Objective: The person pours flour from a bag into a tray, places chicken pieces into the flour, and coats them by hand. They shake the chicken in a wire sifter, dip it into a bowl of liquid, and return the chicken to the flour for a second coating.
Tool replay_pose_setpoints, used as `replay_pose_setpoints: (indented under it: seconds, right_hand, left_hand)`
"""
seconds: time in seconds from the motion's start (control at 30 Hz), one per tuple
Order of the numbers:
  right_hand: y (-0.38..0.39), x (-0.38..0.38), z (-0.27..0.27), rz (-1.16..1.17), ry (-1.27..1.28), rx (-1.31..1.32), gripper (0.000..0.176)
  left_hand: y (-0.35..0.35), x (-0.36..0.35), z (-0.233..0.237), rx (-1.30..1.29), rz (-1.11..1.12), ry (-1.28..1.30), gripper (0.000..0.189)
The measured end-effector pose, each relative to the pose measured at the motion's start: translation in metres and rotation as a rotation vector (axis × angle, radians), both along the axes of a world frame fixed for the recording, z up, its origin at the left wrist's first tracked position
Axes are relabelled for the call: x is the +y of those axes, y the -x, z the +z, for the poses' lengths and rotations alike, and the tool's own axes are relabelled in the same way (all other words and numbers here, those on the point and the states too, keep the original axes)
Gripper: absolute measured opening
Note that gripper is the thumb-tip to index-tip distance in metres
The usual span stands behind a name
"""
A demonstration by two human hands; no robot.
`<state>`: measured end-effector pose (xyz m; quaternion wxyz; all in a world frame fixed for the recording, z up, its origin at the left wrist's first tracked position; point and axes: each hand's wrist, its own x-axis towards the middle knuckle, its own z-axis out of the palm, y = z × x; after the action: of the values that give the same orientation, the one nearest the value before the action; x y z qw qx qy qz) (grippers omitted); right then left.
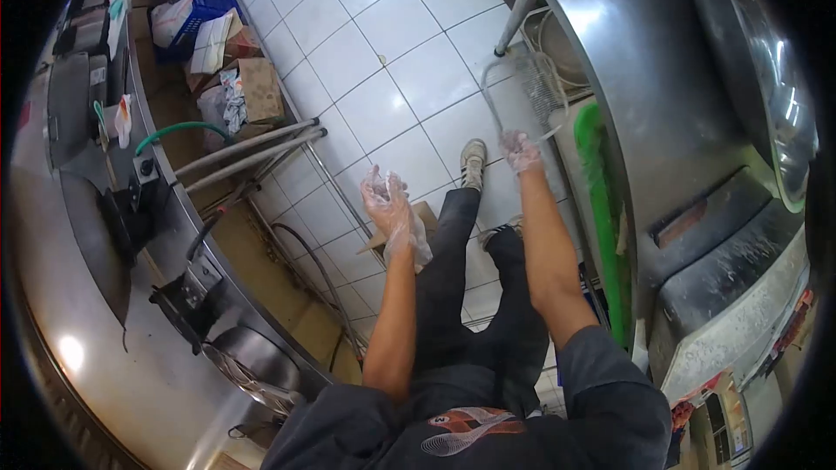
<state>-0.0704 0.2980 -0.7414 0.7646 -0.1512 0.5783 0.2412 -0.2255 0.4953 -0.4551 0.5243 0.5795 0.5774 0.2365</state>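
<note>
My left hand [386, 198], in a clear plastic glove, is raised over the tiled floor with its fingers loosely curled and apart. Nothing shows in it. The glove's loose cuff hangs at the wrist, and a piece of brown cardboard [425, 214] shows behind it, lower down. My right hand [521, 153], gloved the same way, is closed at the near edge of a wire rack [542, 91]. The rack has a thick outer frame and a fine mesh middle, and tilts beside the steel table. My fingertips are partly hidden.
A steel counter [165, 383] with burners, a wok lid [87, 235] and a pot [257, 357] runs along the left. Boxes and a blue crate [207, 0] sit below it. At right are a steel table [636, 52] and a green strip [601, 226].
</note>
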Motion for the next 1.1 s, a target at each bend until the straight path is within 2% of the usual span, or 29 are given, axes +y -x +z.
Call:
replay_pose_setpoints:
  seconds: [0.13, 0.2, 0.23, 0.33, 0.37, 0.4, 0.43, 0.47, 0.5, 0.57, 0.6, 0.63, 0.67, 0.73, 0.8, 0.87, 0.93, 0.97, 1.03, 1.1]
  right_hand:
    - [-0.044, 0.014, -0.025, -0.045, 0.052, -0.042, 0.011]
    - [-0.050, 0.010, -0.021, -0.044, 0.036, -0.097, 0.024]
    - [-0.048, 0.011, -0.002, -0.020, 0.046, -0.083, 0.021]
    - [0.001, 0.001, 0.005, 0.112, -0.081, -0.165, 0.015]
    - [0.020, -0.004, 0.021, 0.185, -0.041, -0.215, 0.018]
    - [0.047, -0.010, 0.049, 0.280, 0.026, -0.272, 0.021]
    - [0.075, -0.014, 0.085, 0.496, 0.218, -0.360, 0.024]
    - [0.102, -0.020, 0.126, 0.807, 0.463, -0.461, 0.027]
    - [0.124, -0.024, 0.174, 1.137, 0.727, -0.521, 0.030]
    - [0.149, -0.036, 0.295, 1.347, 0.892, -0.586, 0.037]
    - [0.136, -0.045, 0.374, 1.313, 0.911, -0.646, 0.034]
    - [0.123, -0.053, 0.454, 1.280, 0.928, -0.706, 0.033]
    - [0.122, -0.067, 0.521, 1.296, 0.899, -0.681, 0.035]
    - [0.146, -0.100, 0.556, 1.238, 1.511, -1.193, 0.043]
    - [0.114, -0.158, 0.676, 1.025, 1.081, -1.077, 0.048]
    - [0.114, -0.222, 0.713, 0.827, 1.157, -0.916, 0.047]
    - [0.112, -0.290, 0.757, 0.513, 1.367, -0.808, 0.048]
    - [0.110, -0.327, 0.770, 0.385, 1.438, -0.750, 0.049]
    - [0.097, -0.408, 0.780, 0.288, 1.448, -0.672, 0.049]
    - [0.076, -0.496, 0.777, 0.338, 1.364, -0.638, 0.048]
  left_hand:
    - [-0.017, 0.007, -0.004, 0.059, -0.060, 0.038, 0.037]
    - [-0.018, 0.008, -0.006, 0.103, -0.085, 0.045, 0.037]
    - [-0.019, 0.008, -0.008, 0.112, -0.093, 0.052, 0.037]
    - [-0.025, 0.008, -0.007, 0.172, -0.048, 0.067, 0.038]
    - [-0.026, 0.008, -0.006, 0.189, -0.055, 0.084, 0.039]
    - [-0.013, 0.014, -0.012, 0.092, -0.060, 0.093, 0.038]
    - [-0.003, 0.020, -0.015, -0.012, -0.082, 0.134, 0.037]
    - [-0.018, 0.018, 0.017, 0.185, -0.041, 0.238, 0.039]
    - [0.011, 0.042, -0.014, 0.106, -0.016, 0.378, 0.047]
    - [0.049, 0.075, -0.063, 0.006, 0.097, 0.566, 0.056]
    - [0.061, 0.086, -0.086, -0.028, 0.181, 0.611, 0.057]
    - [0.064, 0.092, -0.087, -0.004, 0.204, 0.648, 0.054]
    - [0.069, 0.088, -0.091, 0.061, 0.160, 0.671, 0.051]
    - [0.069, 0.072, -0.087, 0.211, 0.020, 0.692, 0.045]
    - [0.064, 0.054, -0.082, 0.342, -0.134, 0.663, 0.040]
    - [0.049, 0.037, -0.082, 0.428, -0.293, 0.599, 0.036]
    - [0.020, 0.018, -0.076, 0.359, -0.429, 0.505, 0.033]
    - [-0.007, 0.003, -0.032, 0.324, -0.452, 0.689, 0.021]
    - [-0.037, -0.052, 0.037, 0.141, -0.494, 0.488, 0.027]
    - [-0.049, -0.088, 0.069, 0.056, -0.522, 0.351, 0.034]
